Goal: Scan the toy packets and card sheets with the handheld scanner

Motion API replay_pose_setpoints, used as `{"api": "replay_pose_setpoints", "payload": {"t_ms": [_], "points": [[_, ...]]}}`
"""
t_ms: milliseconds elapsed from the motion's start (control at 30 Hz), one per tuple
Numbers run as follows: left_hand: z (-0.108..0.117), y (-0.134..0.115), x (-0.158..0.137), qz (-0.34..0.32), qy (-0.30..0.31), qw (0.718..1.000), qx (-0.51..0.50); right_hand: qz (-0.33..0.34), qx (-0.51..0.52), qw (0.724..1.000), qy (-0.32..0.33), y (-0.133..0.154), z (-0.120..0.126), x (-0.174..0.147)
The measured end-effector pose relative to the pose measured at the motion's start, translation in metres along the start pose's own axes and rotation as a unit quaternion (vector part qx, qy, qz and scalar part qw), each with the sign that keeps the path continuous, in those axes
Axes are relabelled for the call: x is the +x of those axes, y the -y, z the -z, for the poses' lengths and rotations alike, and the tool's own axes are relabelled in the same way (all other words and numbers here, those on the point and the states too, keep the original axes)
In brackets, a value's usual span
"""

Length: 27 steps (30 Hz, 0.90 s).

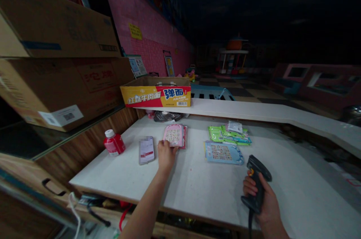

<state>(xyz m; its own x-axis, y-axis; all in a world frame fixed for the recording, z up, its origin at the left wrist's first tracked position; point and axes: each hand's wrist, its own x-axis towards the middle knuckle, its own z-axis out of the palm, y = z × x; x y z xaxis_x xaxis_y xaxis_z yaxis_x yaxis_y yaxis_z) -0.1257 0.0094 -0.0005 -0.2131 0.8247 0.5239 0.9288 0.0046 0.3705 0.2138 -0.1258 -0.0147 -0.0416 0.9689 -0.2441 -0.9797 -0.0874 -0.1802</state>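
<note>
My left hand (167, 156) is at the near edge of a pink packet (173, 134) printed with a grid of small pictures, its fingers and thumb closed on that edge. The packet lies on a small stack with a red edge showing at its right. My right hand (263, 197) is wrapped round the handle of a black barcode scanner (257, 180), whose cable hangs down. Beyond the scanner lies a light blue packet (224, 153) with a similar grid. Green packets (222, 133) with a silvery one on top are just behind it.
A phone (146, 150) with a lit screen and a red bottle (114, 143) with a white cap stand left on the white table (191, 190). A yellow-and-red carton (158, 95) sits on the raised ledge (239, 110). Large cardboard boxes (56, 88) are stacked at left.
</note>
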Motion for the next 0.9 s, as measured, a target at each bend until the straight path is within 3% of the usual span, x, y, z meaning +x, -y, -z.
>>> {"api": "replay_pose_setpoints", "payload": {"t_ms": [133, 233, 367, 467, 633, 733, 900], "points": [[0.008, -0.011, -0.001, -0.019, -0.013, 0.999, 0.040, 0.006, -0.006, 1.000, 0.003, 0.000, -0.001, 0.002], [0.009, -0.032, -0.008, -0.095, -0.016, 0.995, 0.010, 0.009, -0.020, 1.000, 0.009, 0.000, -0.002, 0.004], [-0.004, -0.073, -0.018, -0.179, 0.095, 0.976, -0.073, 0.007, -0.046, 0.999, 0.020, 0.002, -0.003, 0.006], [-0.022, -0.107, -0.018, -0.129, 0.175, 0.971, -0.102, 0.010, -0.043, 0.999, 0.019, 0.001, -0.004, 0.008], [-0.044, -0.145, -0.006, -0.034, 0.230, 0.969, -0.078, 0.019, -0.033, 0.999, 0.011, 0.001, -0.005, 0.010], [-0.047, -0.147, -0.001, -0.012, 0.256, 0.964, -0.074, 0.017, -0.041, 0.999, 0.013, 0.001, -0.005, 0.011], [-0.050, -0.126, 0.003, 0.043, 0.261, 0.953, -0.149, 0.025, -0.062, 0.997, 0.025, 0.001, -0.004, 0.011]]}}
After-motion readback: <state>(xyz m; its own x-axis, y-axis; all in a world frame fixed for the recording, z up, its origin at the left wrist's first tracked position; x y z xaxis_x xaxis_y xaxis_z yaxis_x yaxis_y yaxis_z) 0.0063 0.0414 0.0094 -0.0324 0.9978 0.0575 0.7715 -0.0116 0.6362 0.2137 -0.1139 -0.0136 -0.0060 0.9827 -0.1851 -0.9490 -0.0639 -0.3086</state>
